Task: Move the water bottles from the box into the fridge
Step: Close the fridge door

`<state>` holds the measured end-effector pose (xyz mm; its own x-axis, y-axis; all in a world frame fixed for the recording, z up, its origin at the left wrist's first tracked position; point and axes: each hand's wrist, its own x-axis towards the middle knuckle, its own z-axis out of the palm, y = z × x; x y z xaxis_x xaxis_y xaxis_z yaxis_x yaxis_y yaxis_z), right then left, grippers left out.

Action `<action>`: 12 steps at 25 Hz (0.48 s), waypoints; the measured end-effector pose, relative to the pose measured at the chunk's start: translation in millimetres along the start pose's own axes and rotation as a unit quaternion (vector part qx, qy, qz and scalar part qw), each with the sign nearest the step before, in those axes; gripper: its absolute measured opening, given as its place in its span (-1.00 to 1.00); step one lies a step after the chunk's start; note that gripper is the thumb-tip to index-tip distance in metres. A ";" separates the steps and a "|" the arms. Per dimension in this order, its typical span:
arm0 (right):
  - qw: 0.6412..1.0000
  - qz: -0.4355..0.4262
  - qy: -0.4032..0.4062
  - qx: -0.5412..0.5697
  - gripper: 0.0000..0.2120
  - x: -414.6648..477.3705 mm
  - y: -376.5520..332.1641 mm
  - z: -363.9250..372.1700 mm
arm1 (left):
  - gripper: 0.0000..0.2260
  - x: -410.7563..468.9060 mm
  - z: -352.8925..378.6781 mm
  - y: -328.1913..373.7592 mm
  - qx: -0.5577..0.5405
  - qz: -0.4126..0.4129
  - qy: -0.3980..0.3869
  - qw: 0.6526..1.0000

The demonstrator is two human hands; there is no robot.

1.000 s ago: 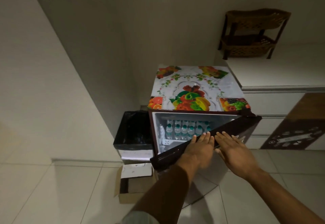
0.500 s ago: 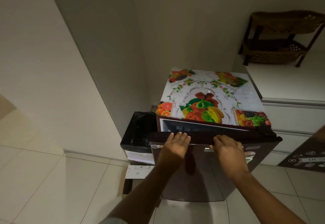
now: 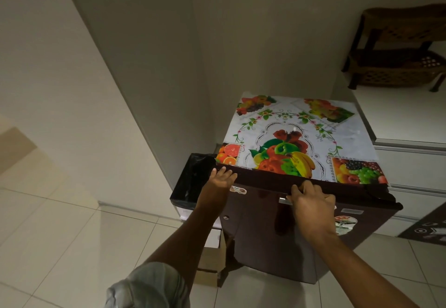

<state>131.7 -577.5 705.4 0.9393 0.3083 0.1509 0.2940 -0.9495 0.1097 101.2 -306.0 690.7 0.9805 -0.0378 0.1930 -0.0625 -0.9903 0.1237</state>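
Note:
The small dark maroon fridge [image 3: 277, 240] stands against the wall with its door shut, and a fruit-print cover [image 3: 294, 138] lies on its top. My left hand [image 3: 222, 179] presses flat on the door's upper left corner, fingers apart. My right hand [image 3: 311, 201] rests on the top edge of the door near its middle, fingers bent over the edge. The cardboard box [image 3: 212, 259] sits on the floor to the left of the fridge, partly hidden behind my left arm. No water bottles are visible.
A bin with a black liner [image 3: 190, 182] stands between the fridge and the wall. A white counter [image 3: 400, 119] with drawers lies to the right, with a brown woven rack [image 3: 398, 49] on it. Pale floor tiles [image 3: 72, 235] spread to the left.
The fridge door swung from open, with bottles showing inside, to fully shut. Both hands followed it in, and my view moved closer and higher.

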 end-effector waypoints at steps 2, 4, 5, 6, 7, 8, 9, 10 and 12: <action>1.000 -0.003 0.001 0.005 -0.57 2.1 0.9 -0.5 | -0.48 7.6 -2.7 0.7 0.019 -0.013 -0.034 0.999; 1.000 -0.010 0.006 0.007 -0.55 2.2 1.5 0.9 | -0.47 10.6 -4.4 1.2 0.021 -0.024 -0.046 0.998; 1.000 -0.013 0.008 0.010 -0.55 2.3 2.4 2.3 | -0.47 11.3 -6.2 1.9 0.020 -0.024 -0.040 0.999; 1.000 -0.016 0.013 0.016 -0.57 2.7 3.6 4.5 | -0.49 11.4 -7.3 2.4 0.017 -0.024 -0.033 0.999; 0.999 -0.019 0.025 0.025 -0.59 3.0 4.8 7.2 | -0.51 11.1 -8.5 3.2 0.011 -0.027 -0.027 0.999; 0.998 -0.018 0.042 0.039 -0.63 2.7 5.0 9.9 | -0.53 9.6 -8.0 3.1 0.002 -0.032 -0.020 0.999; 0.996 -0.011 0.058 0.059 -0.64 1.0 4.0 13.3 | -0.53 7.9 -7.2 4.2 -0.003 -0.037 -0.019 0.999; 0.994 0.000 0.069 0.079 -0.61 -2.0 1.5 17.2 | -0.51 7.1 -6.9 4.9 -0.004 -0.040 -0.021 0.999; 0.993 0.011 0.062 0.103 -0.46 -11.6 -7.2 26.0 | -0.45 6.0 -4.4 2.9 0.003 -0.040 -0.037 0.999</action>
<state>123.3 -575.7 677.4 0.9205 0.2800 0.2724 0.3158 -0.9439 -0.0968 106.0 -308.5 696.5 0.9935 0.0316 0.1098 0.0171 -0.9913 0.1307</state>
